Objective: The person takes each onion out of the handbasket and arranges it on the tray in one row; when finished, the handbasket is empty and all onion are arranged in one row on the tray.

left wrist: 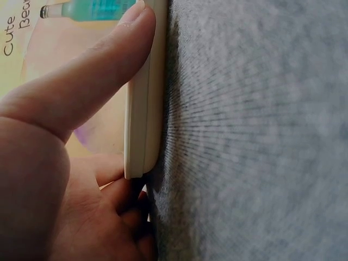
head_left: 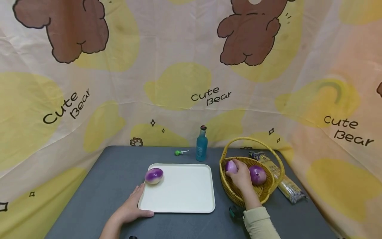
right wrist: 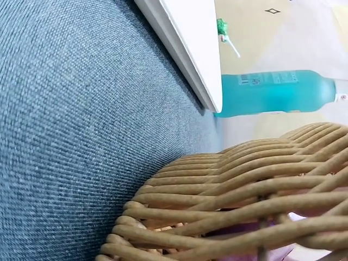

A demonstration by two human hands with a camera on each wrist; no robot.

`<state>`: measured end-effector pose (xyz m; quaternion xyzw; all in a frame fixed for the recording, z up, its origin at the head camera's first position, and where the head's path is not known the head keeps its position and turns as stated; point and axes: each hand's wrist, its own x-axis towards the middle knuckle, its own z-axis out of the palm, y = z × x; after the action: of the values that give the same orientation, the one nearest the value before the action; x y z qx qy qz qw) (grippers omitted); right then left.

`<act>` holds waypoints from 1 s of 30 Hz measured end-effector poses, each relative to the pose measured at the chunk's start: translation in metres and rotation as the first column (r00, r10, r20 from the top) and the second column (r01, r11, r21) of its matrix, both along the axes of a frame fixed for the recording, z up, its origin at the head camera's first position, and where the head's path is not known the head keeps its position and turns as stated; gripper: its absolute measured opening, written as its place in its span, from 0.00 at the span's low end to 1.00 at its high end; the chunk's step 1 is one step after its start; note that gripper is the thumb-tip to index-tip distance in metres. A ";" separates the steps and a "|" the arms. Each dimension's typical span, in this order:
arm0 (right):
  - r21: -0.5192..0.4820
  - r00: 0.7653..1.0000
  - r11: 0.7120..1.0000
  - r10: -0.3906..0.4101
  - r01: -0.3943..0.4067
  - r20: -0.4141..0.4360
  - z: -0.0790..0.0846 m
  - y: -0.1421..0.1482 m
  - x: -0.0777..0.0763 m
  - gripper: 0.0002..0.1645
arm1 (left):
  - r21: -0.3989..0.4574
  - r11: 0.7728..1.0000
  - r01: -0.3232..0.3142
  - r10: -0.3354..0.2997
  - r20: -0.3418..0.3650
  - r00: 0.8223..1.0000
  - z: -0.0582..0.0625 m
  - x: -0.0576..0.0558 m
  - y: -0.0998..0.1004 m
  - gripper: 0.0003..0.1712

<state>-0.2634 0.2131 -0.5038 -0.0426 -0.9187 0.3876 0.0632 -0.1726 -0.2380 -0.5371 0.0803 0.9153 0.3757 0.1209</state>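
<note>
- The right grip (head_left: 242,178) has its thumb and fingers bent round a small purple and white vegetable (head_left: 231,167), by the left side of the yellow basket (head_left: 227,190)
- That vegetable sits right at the fingertips, so the right grip is the near one; too much is covered to tell its long way
- A bigger purple vegetable (head_left: 257,175) lies in the basket, just right of the right grip
- The white tray (head_left: 182,189) lies left of the right grip, past the basket's rim and a strip of tabletop (head_left: 219,217), its long side running left to right
- The left grip (head_left: 131,206) is spread wide, touching the tray's near left corner, with another purple and white vegetable (head_left: 154,176) on the tray just beyond its fingers
</note>
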 end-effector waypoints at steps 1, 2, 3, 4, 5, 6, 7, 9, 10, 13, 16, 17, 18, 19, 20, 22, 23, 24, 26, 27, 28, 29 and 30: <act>-0.001 1.000 1.000 0.000 0.000 -0.001 0.000 0.000 0.001 0.41 | 0.002 1.000 -0.001 0.001 0.000 1.000 0.000 0.001 0.000 0.74; -0.001 1.000 1.000 -0.001 0.001 -0.003 0.001 0.000 0.001 0.41 | 0.000 1.000 0.002 -0.002 -0.001 1.000 0.001 0.001 0.000 0.74; -0.002 1.000 1.000 -0.004 0.004 -0.006 0.002 0.000 0.002 0.41 | 0.002 1.000 0.002 -0.002 0.001 1.000 0.001 0.001 0.000 0.73; -0.006 1.000 1.000 -0.008 0.008 -0.008 0.002 0.000 0.002 0.41 | 0.000 1.000 0.005 -0.005 -0.002 1.000 0.001 0.001 0.001 0.73; -0.007 1.000 1.000 -0.012 0.012 -0.010 0.003 0.000 0.003 0.41 | 0.001 1.000 0.005 -0.005 -0.002 1.000 0.001 0.001 0.001 0.73; -0.009 1.000 1.000 -0.015 0.015 -0.014 0.004 0.000 0.003 0.41 | -0.001 1.000 0.006 -0.006 -0.002 1.000 0.001 0.002 0.001 0.73; -0.014 1.000 1.000 -0.017 0.016 -0.018 0.005 0.001 0.004 0.41 | 0.002 1.000 0.003 -0.003 -0.001 1.000 0.001 0.001 0.000 0.74; -0.017 0.999 1.000 -0.020 0.019 -0.027 0.008 0.001 0.005 0.42 | 0.003 1.000 0.001 -0.001 -0.003 1.000 0.000 0.001 0.000 0.74; -0.018 0.999 1.000 -0.021 0.020 -0.031 0.009 0.001 0.006 0.42 | 0.001 1.000 0.002 -0.002 -0.005 1.000 0.000 0.001 -0.001 0.74; -0.029 0.999 0.999 -0.019 0.018 -0.044 0.016 0.001 0.009 0.42 | 0.004 1.000 -0.004 0.004 -0.001 1.000 -0.001 0.000 -0.002 0.75; -0.042 0.999 0.999 -0.022 0.020 -0.050 0.024 -0.001 0.014 0.42 | 0.000 1.000 -0.006 0.006 0.005 1.000 -0.001 0.000 -0.002 0.75; -0.049 0.998 0.999 -0.023 0.021 -0.051 0.027 -0.002 0.016 0.42 | -0.001 1.000 -0.007 0.007 0.006 1.000 -0.002 0.000 -0.001 0.74; -0.051 0.998 0.998 -0.023 0.020 -0.056 0.029 -0.002 0.018 0.42 | -0.002 1.000 -0.008 0.008 0.008 1.000 -0.002 0.000 -0.001 0.74; -0.053 0.998 0.998 -0.024 0.021 -0.061 0.031 -0.003 0.019 0.42 | -0.001 1.000 -0.009 0.009 0.010 1.000 -0.002 0.000 -0.001 0.74; -0.058 0.998 0.998 -0.024 0.020 -0.064 0.033 -0.004 0.020 0.42 | 0.002 1.000 -0.010 0.010 0.010 1.000 -0.002 0.000 -0.001 0.74; -0.067 0.997 0.998 -0.025 0.020 -0.073 0.036 -0.005 0.023 0.41 | 0.007 1.000 -0.008 0.008 0.009 1.000 -0.001 0.000 -0.001 0.74; -0.069 0.997 0.997 -0.024 0.019 -0.077 0.038 -0.005 0.024 0.41 | 0.009 1.000 -0.006 0.006 0.007 1.000 -0.001 0.001 -0.001 0.74; -0.071 0.996 0.997 -0.023 0.017 -0.083 0.039 -0.006 0.025 0.41 | 0.011 1.000 -0.006 0.006 0.005 1.000 -0.001 0.001 -0.001 0.75; -0.070 0.995 0.997 -0.019 0.013 -0.098 0.040 -0.006 0.027 0.41 | 0.012 1.000 -0.003 0.003 0.000 1.000 -0.001 0.001 -0.001 0.75; -0.067 0.994 0.998 -0.016 0.009 -0.108 0.041 -0.007 0.028 0.41 | 0.012 1.000 -0.003 0.003 -0.002 1.000 -0.001 0.001 -0.001 0.75; -0.063 0.993 0.998 -0.013 0.006 -0.117 0.041 -0.007 0.029 0.41 | 0.011 1.000 -0.003 0.003 -0.004 1.000 -0.001 0.001 -0.001 0.75; -0.058 0.992 0.998 -0.008 0.001 -0.128 0.042 -0.007 0.029 0.41 | 0.011 1.000 -0.004 0.004 -0.008 1.000 -0.001 0.001 -0.001 0.75; -0.057 0.991 0.998 -0.007 -0.001 -0.136 0.042 -0.008 0.030 0.40 | 0.011 1.000 -0.004 0.004 -0.011 1.000 -0.001 0.001 -0.001 0.75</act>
<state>-0.2333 0.2053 -0.4614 -0.0192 -0.9008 0.4154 0.1250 -0.1713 -0.2392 -0.5384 0.0812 0.9141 0.3804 0.1146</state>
